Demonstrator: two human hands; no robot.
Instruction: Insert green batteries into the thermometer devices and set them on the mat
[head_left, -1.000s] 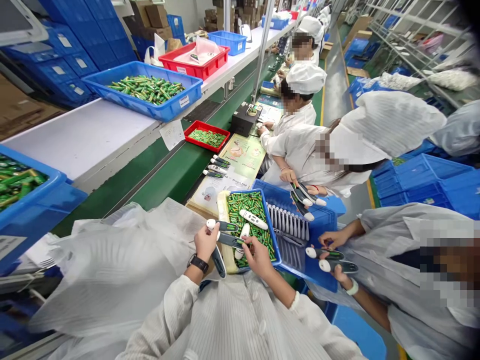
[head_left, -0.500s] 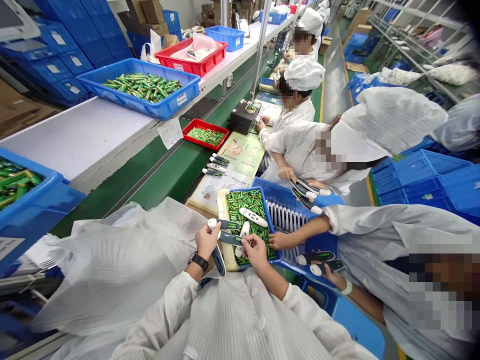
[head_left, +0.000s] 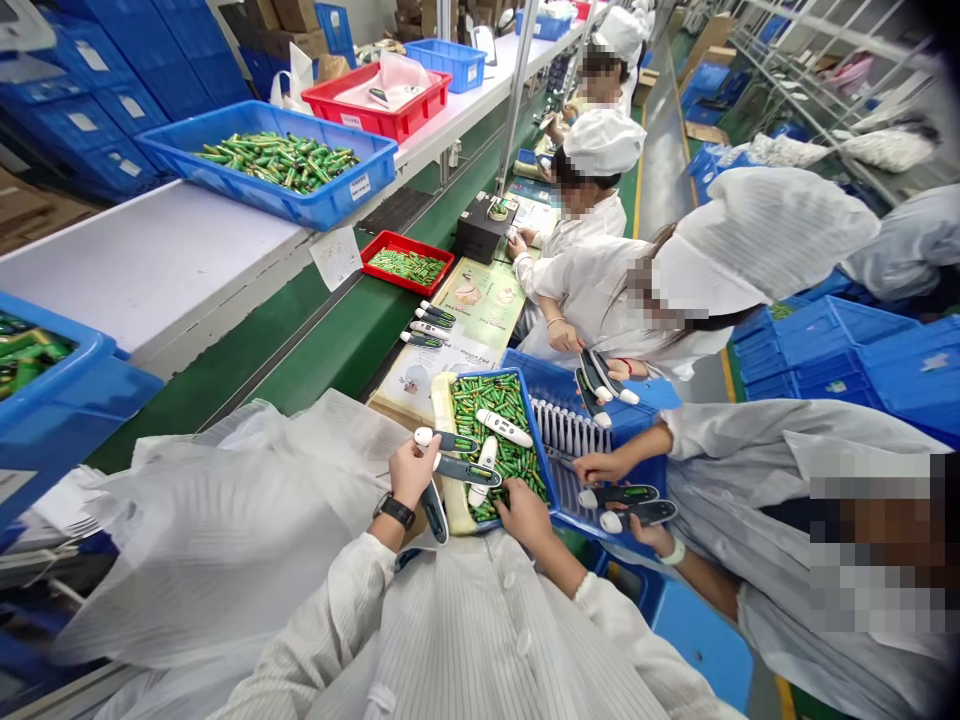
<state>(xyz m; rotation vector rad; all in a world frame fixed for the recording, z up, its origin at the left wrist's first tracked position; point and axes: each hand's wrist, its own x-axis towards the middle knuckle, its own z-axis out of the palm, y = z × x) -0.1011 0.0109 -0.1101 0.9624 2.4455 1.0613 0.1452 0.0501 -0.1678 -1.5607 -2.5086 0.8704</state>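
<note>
My left hand point(head_left: 411, 472) is closed around several dark pen-shaped devices point(head_left: 459, 466) with white tips, fanned out above the near edge of a small blue tray point(head_left: 545, 466). That tray is filled with green batteries point(head_left: 496, 403), and two white devices point(head_left: 504, 428) lie on top of them. My right hand point(head_left: 523, 512) reaches into the tray's near end, fingers curled down among the batteries; what they hold is hidden. A black watch sits on my left wrist.
A co-worker's hand point(head_left: 600, 467) reaches into a blue crate point(head_left: 574, 440) of standing devices to the right; their other hand holds two devices point(head_left: 628, 505). More workers in white sit along the green conveyor belt point(head_left: 330, 345). Crumpled plastic sheeting point(head_left: 225, 500) lies left. Blue bins of batteries point(head_left: 277, 165) stand on the shelf.
My right hand has let go of the device in the left hand's bundle and dropped down into the batteries. The co-worker's hand shifted from the tray edge to the crate of devices.
</note>
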